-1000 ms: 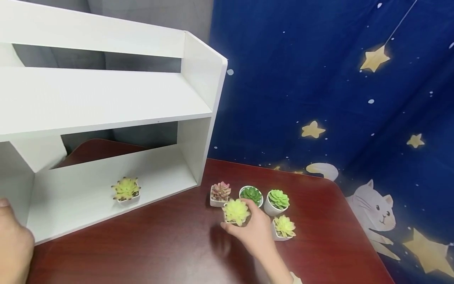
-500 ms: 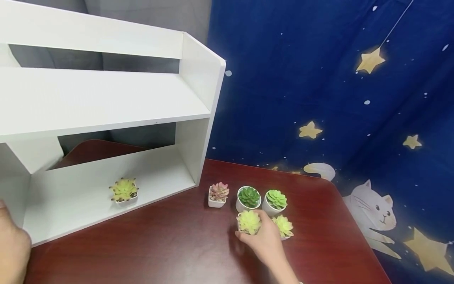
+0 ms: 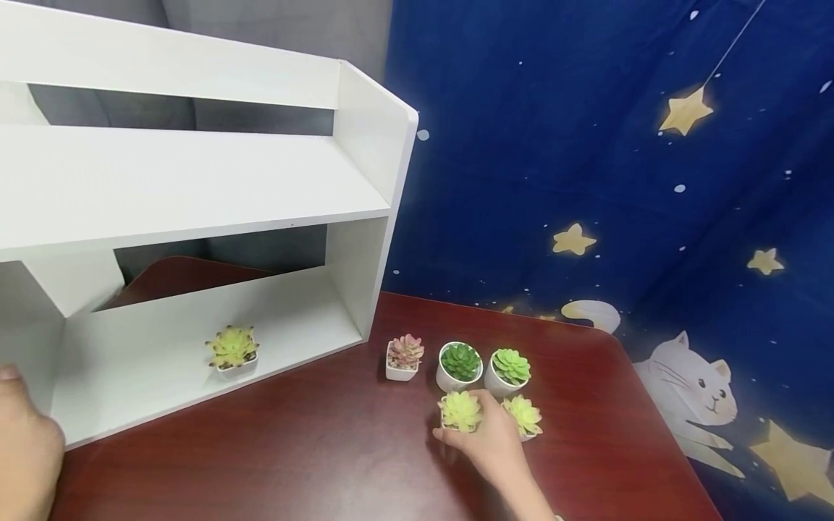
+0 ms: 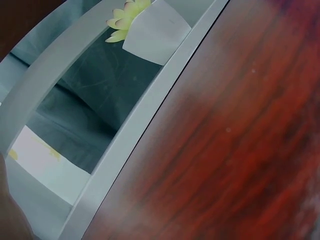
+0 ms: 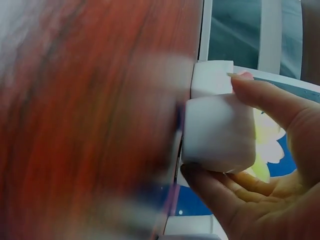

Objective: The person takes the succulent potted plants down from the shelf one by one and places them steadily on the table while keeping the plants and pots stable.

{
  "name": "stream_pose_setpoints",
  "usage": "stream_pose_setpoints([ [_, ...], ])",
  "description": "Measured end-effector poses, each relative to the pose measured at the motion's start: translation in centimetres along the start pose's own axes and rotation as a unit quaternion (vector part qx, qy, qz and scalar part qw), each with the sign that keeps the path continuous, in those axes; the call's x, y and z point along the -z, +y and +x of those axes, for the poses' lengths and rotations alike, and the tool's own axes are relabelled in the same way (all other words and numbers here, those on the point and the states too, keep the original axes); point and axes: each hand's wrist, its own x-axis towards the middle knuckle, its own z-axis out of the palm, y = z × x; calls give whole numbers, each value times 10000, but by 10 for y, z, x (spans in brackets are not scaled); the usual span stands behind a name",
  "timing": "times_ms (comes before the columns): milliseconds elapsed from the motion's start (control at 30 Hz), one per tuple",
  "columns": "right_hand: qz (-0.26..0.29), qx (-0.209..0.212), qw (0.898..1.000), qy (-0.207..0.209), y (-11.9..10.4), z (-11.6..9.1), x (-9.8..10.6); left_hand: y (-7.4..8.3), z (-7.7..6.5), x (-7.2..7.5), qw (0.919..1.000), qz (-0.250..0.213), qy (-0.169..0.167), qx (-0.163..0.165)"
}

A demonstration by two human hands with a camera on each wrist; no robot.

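Note:
My right hand (image 3: 498, 441) pinches the white square pot of a yellow-green succulent (image 3: 461, 411) between thumb and fingers, low over the table. In the right wrist view the pot (image 5: 220, 132) is seen from the side; whether its base touches the table I cannot tell. Right behind it stands a dark green succulent (image 3: 460, 362), with a bright green one (image 3: 511, 367) beside that. A second yellow-green succulent (image 3: 523, 415) is partly hidden by the hand. My left hand (image 3: 26, 449) is at the white shelf's left side, its fingers mostly out of view.
A white two-level shelf (image 3: 195, 226) fills the left. On its lower board sits a dark-tipped yellow-green succulent (image 3: 233, 349). A pink succulent (image 3: 404, 356) stands on the dark red table (image 3: 313, 449), right of the shelf. A blue star-patterned curtain (image 3: 495, 181) hangs behind.
My right hand has carried the yellow-green succulent right and toward me, from beside the pink one to in front of the dark green one. In the last half second it barely moves.

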Motion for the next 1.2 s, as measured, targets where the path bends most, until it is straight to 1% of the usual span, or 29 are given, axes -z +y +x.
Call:
stream_pose_setpoints([
  [67, -30, 8, 10000, -21, 2, -1, 1, 3, -2, 1, 9985, -125, -184, 490],
  [100, -45, 4, 10000, -27, 3, -1, 1, 5, -2, 1, 9959, -185, -256, 852],
  [167, -65, -28, 10000, -43, 5, -1, 2, 7, -2, 3, 9864, -343, -369, 1566],
  [200, -70, -50, 9999, -53, 5, -2, 2, 9, -2, 5, 9792, -444, -476, 1923],
  [233, -69, -78, 9999, -62, 5, -2, 2, 10, -2, 6, 9740, -470, -530, 2151],
  [333, -63, -132, 9999, -75, 5, -3, 2, 9, -1, 8, 9633, -550, -744, 2520],
  [367, -53, -134, 9999, -89, 5, -3, 2, 8, -1, 7, 9612, -590, -795, 2574],
  [400, -50, -120, 9999, -106, 5, -3, 2, 7, 0, 7, 9614, -587, -770, 2577],
  [467, -68, -78, 9999, -134, 5, -3, 1, 4, 1, 4, 9672, -571, -647, 2388],
  [533, -94, -48, 9998, -170, 5, -2, 0, 1, 0, 2, 9713, -611, -503, 2244],
  [600, -128, -25, 9997, -189, 5, -1, 0, 0, 1, 1, 9778, -556, -314, 1998],
  [633, -133, -26, 9997, -197, 5, -1, 0, 0, 0, 1, 9792, -588, -264, 1924],
  [700, -122, -36, 9997, -210, 4, 0, 0, 1, -1, 2, 9791, -600, -216, 1929],
  [733, -113, -28, 9997, -210, 3, 0, 0, 1, -1, 2, 9811, -585, -199, 1836],
  [767, -98, -19, 9997, -207, 3, 0, 0, 2, -1, 2, 9818, -562, -254, 1798],
  [867, -58, -5, 9998, -211, 2, 0, -1, 6, -1, 3, 9797, -593, -411, 1873],
  [933, -49, 2, 9998, -193, 1, -1, -1, 5, 0, 5, 9785, -534, -474, 1936],
  [1000, -56, 5, 9998, -182, -1, -2, 0, 6, 1, 9, 9727, -472, -620, 2188],
  [1100, -88, 27, 9999, -146, -4, -4, 0, 6, 0, 13, 9687, -325, -698, 2360],
  [1133, -111, 36, 9998, -129, -4, -4, 0, 8, -1, 14, 9664, -332, -732, 2443],
  [1167, -157, 52, 9998, -101, -5, -4, 1, 10, -2, 15, 9621, -344, -812, 2579],
  [1200, -193, 78, 9998, -60, -5, -4, 1, 12, -3, 14, 9604, -360, -809, 2642],
])
